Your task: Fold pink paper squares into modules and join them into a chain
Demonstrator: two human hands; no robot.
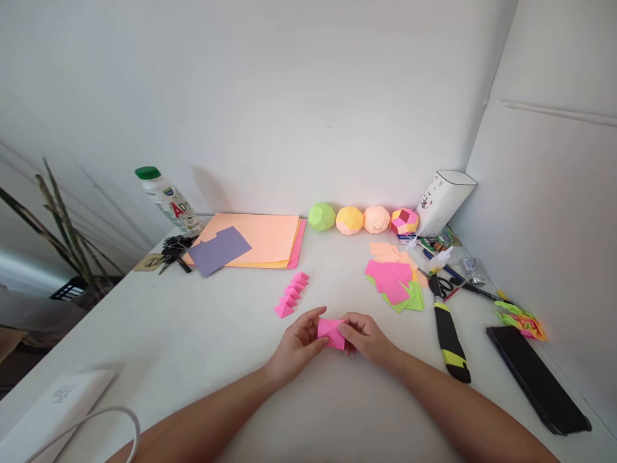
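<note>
Between my two hands is a small pink paper piece [330,334] with a crease across it, raised just above the white table. My left hand [299,342] pinches its left edge between thumb and fingers, the index finger stretched out above. On the right side, my right hand [365,335] grips the paper with the thumb on its face; the other fingers are partly hidden behind it. A slanting row of folded pink paper units [292,294] stands beyond my left hand. Past my right hand lies a pile of pink, green and peach paper pieces [396,280].
Paper balls [349,220] line the wall beside a white container [444,202]. Coloured sheets [255,235] with a purple piece [220,251] lie at the back left, near a bottle [169,200] and keys [174,251]. At right are a utility knife [450,337], glue bottle [439,260] and black phone [537,379].
</note>
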